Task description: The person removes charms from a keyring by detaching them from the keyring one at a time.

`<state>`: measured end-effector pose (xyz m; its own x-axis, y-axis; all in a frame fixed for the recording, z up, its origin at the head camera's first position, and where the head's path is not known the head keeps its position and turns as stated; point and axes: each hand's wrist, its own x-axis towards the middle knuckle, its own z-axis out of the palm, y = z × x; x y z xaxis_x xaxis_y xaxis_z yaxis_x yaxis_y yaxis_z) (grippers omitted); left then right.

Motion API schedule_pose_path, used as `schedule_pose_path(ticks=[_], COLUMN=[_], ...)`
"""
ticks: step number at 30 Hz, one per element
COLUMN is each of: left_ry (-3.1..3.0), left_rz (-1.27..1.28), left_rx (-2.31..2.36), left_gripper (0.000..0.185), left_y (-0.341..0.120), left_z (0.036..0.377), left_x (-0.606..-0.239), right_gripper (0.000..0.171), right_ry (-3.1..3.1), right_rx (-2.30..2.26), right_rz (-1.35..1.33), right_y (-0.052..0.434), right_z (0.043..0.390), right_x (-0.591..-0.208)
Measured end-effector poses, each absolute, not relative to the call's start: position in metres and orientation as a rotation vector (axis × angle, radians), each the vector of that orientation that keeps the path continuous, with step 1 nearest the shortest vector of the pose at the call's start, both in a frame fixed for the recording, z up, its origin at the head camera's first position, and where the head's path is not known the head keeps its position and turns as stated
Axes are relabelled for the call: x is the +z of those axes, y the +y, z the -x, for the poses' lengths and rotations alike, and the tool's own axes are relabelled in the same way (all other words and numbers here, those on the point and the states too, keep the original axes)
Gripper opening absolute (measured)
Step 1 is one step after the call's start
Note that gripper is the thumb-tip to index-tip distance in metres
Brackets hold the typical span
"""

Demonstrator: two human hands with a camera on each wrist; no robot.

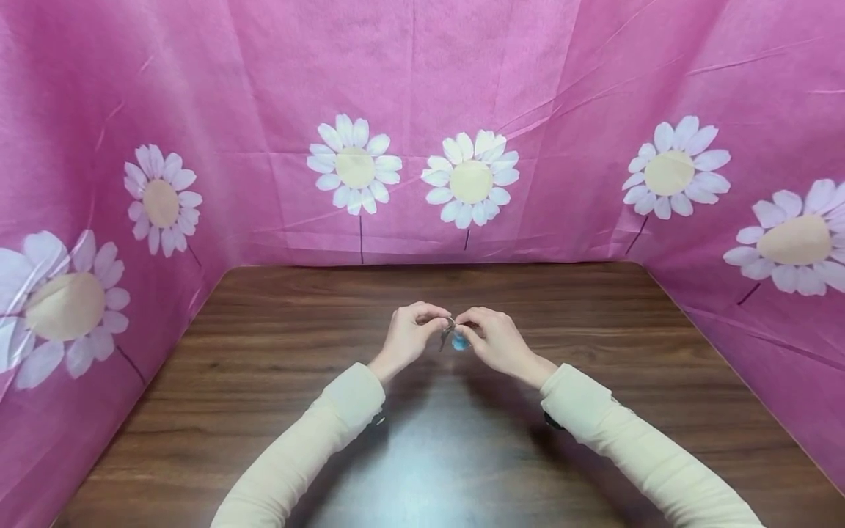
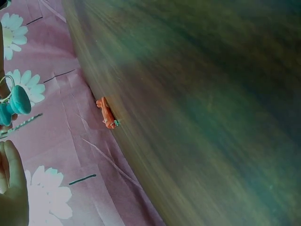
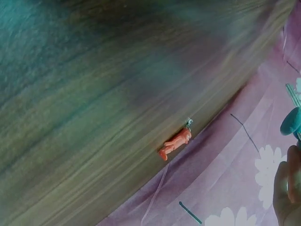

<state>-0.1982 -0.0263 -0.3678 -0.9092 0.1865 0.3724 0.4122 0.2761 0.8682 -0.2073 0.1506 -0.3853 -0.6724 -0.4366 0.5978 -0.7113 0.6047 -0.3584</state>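
Above the middle of the table, my left hand (image 1: 411, 337) and right hand (image 1: 496, 339) meet at a small metal key ring (image 1: 452, 321). Thumb and fingers of each hand pinch it from opposite sides. A dark metal key (image 1: 445, 337) hangs by the left fingertips, and a blue rounded piece (image 1: 460, 342) sits under the right ones. In the left wrist view the blue piece (image 2: 19, 100) looks teal with a knobbed end, near a toothed key blade (image 2: 23, 124). The right wrist view catches it (image 3: 291, 121) just above the fingers (image 3: 294, 174).
A small orange figurine (image 2: 107, 114) with a metal bit at one end lies near the edge of the wooden table (image 1: 264, 352); in the head view it does not show. Pink cloth (image 1: 277, 88) with daisies walls the table at the back and both sides.
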Motion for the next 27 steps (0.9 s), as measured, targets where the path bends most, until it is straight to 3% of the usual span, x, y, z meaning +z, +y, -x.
schedule_pose_path(ticks=[8, 17, 27], left_ry=[-2.386, -2.334, -2.179], left_rz=[0.624, 0.530, 0.374], left_rx=[-1.596, -1.878, -2.297], left_gripper=[0.014, 0.022, 0.019], left_y=[-0.027, -0.029, -0.026], left_z=[0.214, 0.214, 0.214], left_x=[-0.389, -0.391, -0.391], right_gripper=[0.004, 0.006, 0.005], right_ry=[-2.479, -2.463, -2.396], right_rx=[1.042, 1.105, 1.107], right_rz=[-0.913, -0.866, -0.867], right_y=[0.155, 0.150, 0.149], right_z=[0.207, 0.210, 0.210], right_x=[-0.381, -0.382, -0.384])
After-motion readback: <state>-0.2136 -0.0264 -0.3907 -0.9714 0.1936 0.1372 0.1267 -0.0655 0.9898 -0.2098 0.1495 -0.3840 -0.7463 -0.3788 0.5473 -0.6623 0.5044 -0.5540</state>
